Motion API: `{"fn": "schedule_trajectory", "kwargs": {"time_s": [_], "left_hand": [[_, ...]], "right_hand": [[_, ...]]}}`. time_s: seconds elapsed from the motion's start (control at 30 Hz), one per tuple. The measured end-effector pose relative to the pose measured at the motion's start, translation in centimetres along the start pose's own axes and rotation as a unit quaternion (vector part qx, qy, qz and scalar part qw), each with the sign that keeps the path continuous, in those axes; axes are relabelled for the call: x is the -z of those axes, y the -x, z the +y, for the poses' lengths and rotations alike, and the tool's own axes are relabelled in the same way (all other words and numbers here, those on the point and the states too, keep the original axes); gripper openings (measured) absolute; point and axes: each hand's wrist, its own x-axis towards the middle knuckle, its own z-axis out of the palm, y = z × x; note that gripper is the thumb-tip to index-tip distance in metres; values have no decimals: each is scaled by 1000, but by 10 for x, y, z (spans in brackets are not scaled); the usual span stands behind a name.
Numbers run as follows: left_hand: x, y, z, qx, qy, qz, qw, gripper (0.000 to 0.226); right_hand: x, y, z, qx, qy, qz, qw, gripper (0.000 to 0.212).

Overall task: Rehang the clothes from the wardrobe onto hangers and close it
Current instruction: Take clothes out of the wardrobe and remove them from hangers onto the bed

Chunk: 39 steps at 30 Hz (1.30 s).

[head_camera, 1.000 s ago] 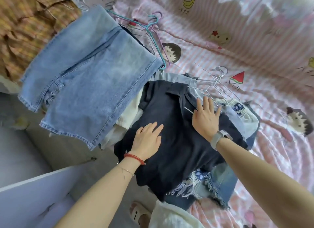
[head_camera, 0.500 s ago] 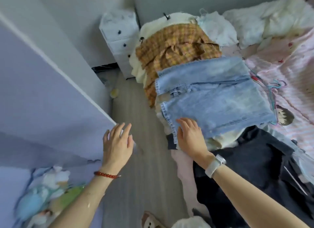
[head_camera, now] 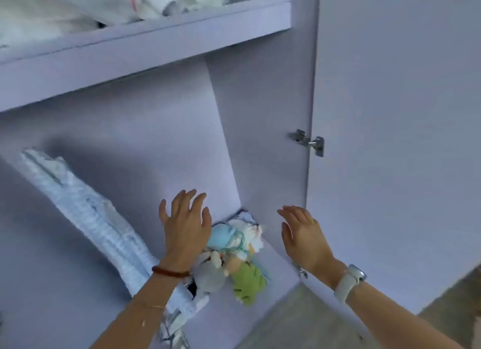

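An open lilac wardrobe [head_camera: 135, 140] is faced, with both hands raised empty before its lower compartment.

The wardrobe door [head_camera: 395, 114] is swung open at the right, held by a metal hinge [head_camera: 308, 141] on the side panel. A shelf [head_camera: 145, 44] crosses the top, and white bundled items [head_camera: 78, 7], blurred, are seen lying on it. Below, a pale blue-and-white knitted garment [head_camera: 86, 216] is draped diagonally down the left side, and a heap of soft toys [head_camera: 234, 257] is piled in the bottom right corner. The left hand [head_camera: 186, 229], a red bead bracelet [head_camera: 170, 272] at its wrist, is held up with fingers spread wide, gripping nothing. The right hand [head_camera: 303, 238], a white watch [head_camera: 348, 282] on its wrist, is likewise spread and empty, near the door's inner edge.
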Motion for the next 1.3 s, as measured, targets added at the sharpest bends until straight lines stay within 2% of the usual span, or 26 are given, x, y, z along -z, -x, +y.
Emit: {"fn": "schedule_trajectory", "kwargs": {"time_s": [0.1, 0.23, 0.4, 0.47, 0.53, 0.63, 0.8, 0.9, 1.0, 1.1, 1.2, 1.3], "left_hand": [[24, -5, -53, 114, -15, 41, 993, 42], [47, -20, -109, 246, -31, 103, 963, 49], [50, -60, -141, 428, 54, 46, 901, 78], [43, -75, -147, 459, 94, 25, 883, 72], [37, -87, -154, 478, 116, 34, 870, 46], [30, -95, -159, 471, 101, 41, 875, 26], [40, -91, -157, 407, 98, 128, 899, 19], [44, -78, -140, 347, 94, 143, 922, 13], [45, -60, -119, 322, 120, 160, 925, 12], [52, -67, -114, 332, 144, 181, 914, 19], [62, -84, -112, 311, 165, 174, 920, 26], [64, -82, -109, 279, 146, 157, 936, 25]], "right_hand": [[-34, -44, -45, 81, -36, -33, 995, 31], [-78, -84, -97, 146, -98, -68, 982, 31], [-112, -115, -131, 199, -116, -134, 964, 35], [-118, -125, -130, 198, -114, -150, 962, 35], [-121, -137, -124, 194, -113, -156, 962, 35], [-120, -153, -113, 168, -146, -162, 961, 35], [-110, -168, -123, 137, -260, -196, 936, 32], [-99, -183, -151, 110, -344, -195, 912, 29], [-89, -197, -191, 90, -393, -223, 887, 27], [-82, -208, -231, 55, -395, -306, 864, 27], [-71, -222, -264, -3, -454, -357, 816, 30], [-57, -238, -280, -34, -508, -370, 777, 38]]}}
